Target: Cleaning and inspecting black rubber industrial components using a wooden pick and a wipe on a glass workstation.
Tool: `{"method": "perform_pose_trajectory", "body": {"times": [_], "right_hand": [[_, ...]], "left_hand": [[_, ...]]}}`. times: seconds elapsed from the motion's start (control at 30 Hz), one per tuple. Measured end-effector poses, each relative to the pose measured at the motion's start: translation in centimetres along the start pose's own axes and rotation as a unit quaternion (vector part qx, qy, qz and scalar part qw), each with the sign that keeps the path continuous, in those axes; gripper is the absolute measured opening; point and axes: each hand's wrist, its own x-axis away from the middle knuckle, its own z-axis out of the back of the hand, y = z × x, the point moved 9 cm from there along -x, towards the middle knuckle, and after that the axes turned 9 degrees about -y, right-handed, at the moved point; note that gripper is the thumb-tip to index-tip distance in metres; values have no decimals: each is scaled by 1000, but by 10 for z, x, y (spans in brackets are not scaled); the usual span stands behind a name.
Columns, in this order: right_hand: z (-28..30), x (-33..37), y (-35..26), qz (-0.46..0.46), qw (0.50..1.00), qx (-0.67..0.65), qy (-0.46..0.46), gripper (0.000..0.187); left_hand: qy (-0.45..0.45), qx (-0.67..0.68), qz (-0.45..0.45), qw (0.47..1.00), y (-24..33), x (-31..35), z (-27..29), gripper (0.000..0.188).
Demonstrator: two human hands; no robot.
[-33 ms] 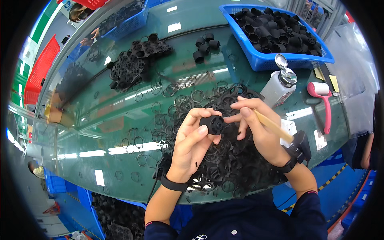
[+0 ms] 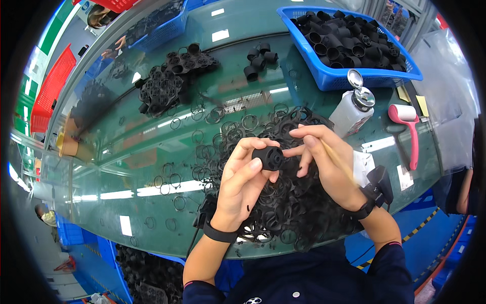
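Note:
My left hand [image 2: 242, 180] pinches a short black rubber or plastic cylinder [image 2: 268, 158] between thumb and fingers, its slotted round end turned to the right. A slim, pale tan stick [image 2: 340, 161] lies in the crook of my right hand [image 2: 326, 162], slanting back toward the wrist and blurred at its rear end. One fingertip of that hand reaches the cylinder's slotted end; whether it touches cannot be made out. Under both hands spreads a heap of thin black rings and scraps [image 2: 288, 202]. A small black scrap sticks to my left palm near the wrist.
A blue basket [image 2: 324, 76] full of black cylinders stands at the far right. Nearer are a white pump bottle [image 2: 349, 114] and a pink-handled lint roller [image 2: 412, 131]. Several loose cylinders [image 2: 258, 63] and black moulded sheets [image 2: 162, 86] lie farther back on the green table [image 2: 136, 162].
The stick in my right hand has tilted, its rear end swinging down toward the wrist. My right fingers have shifted very slightly; my left hand holds the cylinder in the same place.

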Motion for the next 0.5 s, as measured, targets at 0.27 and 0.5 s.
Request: {"method": "perform_pose_trajectory", "body": {"times": [0.27, 0.5], "right_hand": [[0, -4, -13, 139, 963, 232, -15, 16], [-2, -8, -12, 152, 970, 189, -16, 27]], "left_hand": [[40, -141, -9, 989, 8, -3, 0, 25], [32, -232, -41, 971, 15, -7, 2, 31]]}}
